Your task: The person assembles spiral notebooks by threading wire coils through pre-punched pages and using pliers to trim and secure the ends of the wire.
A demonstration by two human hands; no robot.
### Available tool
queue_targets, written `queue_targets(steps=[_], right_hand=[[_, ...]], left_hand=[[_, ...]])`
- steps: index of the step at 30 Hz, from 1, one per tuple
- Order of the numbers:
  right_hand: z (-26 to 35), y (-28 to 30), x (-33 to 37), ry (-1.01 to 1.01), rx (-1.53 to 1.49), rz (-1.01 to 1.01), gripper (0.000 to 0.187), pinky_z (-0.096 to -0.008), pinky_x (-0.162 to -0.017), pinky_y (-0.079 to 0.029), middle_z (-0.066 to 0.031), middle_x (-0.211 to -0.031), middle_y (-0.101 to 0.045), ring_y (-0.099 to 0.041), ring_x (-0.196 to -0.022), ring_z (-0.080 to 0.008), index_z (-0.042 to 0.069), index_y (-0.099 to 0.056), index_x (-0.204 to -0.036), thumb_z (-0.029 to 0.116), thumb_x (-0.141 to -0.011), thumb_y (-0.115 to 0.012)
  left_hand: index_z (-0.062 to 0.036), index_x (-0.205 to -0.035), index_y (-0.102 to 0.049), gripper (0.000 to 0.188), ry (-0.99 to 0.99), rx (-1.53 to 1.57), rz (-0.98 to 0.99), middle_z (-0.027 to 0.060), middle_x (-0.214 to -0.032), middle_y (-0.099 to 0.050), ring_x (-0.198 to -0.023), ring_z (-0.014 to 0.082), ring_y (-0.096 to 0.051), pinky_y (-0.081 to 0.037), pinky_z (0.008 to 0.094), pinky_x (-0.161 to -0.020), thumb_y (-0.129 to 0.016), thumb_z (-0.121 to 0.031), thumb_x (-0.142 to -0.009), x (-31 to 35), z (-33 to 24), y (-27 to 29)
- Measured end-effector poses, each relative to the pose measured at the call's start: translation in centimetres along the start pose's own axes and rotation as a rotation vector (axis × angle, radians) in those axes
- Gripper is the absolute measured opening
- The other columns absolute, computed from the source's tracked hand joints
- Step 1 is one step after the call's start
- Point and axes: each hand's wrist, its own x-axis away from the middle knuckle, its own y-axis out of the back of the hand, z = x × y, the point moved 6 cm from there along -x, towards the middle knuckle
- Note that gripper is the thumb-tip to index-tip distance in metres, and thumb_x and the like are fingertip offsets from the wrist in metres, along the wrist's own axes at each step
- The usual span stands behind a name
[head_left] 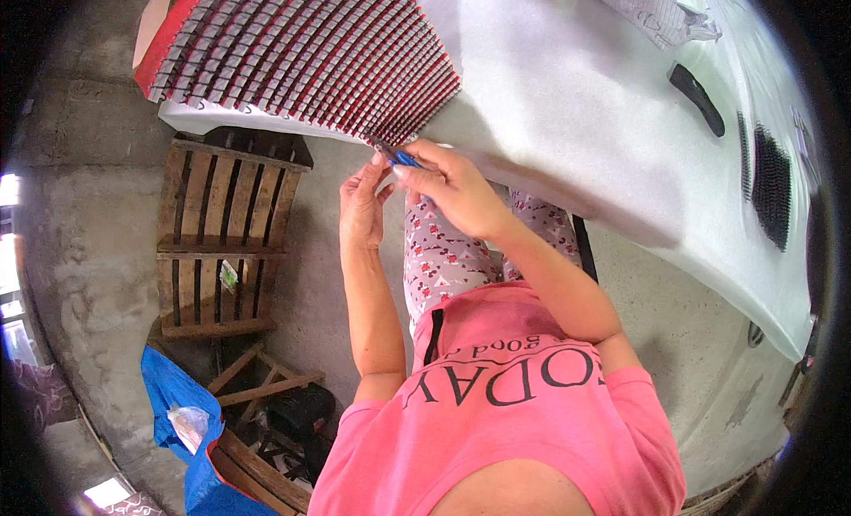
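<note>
My right hand [461,190] is closed around a pair of pliers [406,159] with blue handles. The dark jaws point up and left, at the near edge of a red board [174,48]. Many close rows of small grey and black pieces [301,50] cover that board. Just below the jaws, my left hand [362,201] has its thumb and fingers pinched together. Whatever lies between those fingertips is too small to make out. Both hands are close together, in front of the table edge.
A white-covered table [567,161] carries the board, a black strip [698,99], black bristly-looking strips [771,188] and clear plastic wrapping [656,15]. On the left are a slatted wooden piece [222,250] and a blue sheet [173,396], near a wooden frame [270,387].
</note>
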Motion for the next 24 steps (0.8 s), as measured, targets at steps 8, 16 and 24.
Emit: queue_targets(steps=[8, 16, 24], right_hand=[[4.5, 0.4, 2.1, 0.615, 0.952, -0.395, 0.045, -0.0456, -0.09, -0.033, -0.0095, -0.108, -0.052, -0.05, -0.103, -0.0257, 0.019, -0.054, -0.123, 0.029, -0.08, -0.064], [4.9, 0.3, 1.0, 0.765, 1.095, -0.392, 0.047, -0.0427, -0.085, -0.034, -0.0067, -0.107, -0.052, -0.05, -0.099, -0.0232, 0.023, -0.054, -0.123, 0.029, -0.078, -0.066], [4.8, 0.5, 0.6, 0.812, 1.201, -0.346, 0.048, -0.0353, -0.077, -0.034, -0.0019, -0.104, -0.054, -0.05, -0.091, -0.0192, 0.027, -0.058, -0.12, 0.027, -0.074, -0.068]], left_hand=[[-0.0104, -0.094, -0.07, 0.027, -0.052, -0.232, -0.086, 0.0001, -0.09, -0.067, -0.086, 0.0092, -0.055, -0.038, 0.0267, -0.074, -0.067, -0.035, -0.083, 0.7, -2.4, 1.3], [-0.0061, -0.112, -0.06, 0.034, -1.043, -0.188, -0.588, 0.0059, -0.116, -0.059, -0.104, 0.0144, -0.05, -0.039, 0.0324, -0.084, -0.049, -0.032, -0.092, 6.8, -17.9, 3.1], [-0.0033, -0.128, -0.045, 0.056, -1.537, -0.635, -0.249, 0.0095, -0.132, -0.044, -0.118, 0.0202, -0.042, -0.035, 0.0395, -0.097, -0.042, -0.047, -0.092, 5.9, -24.9, -5.6]])
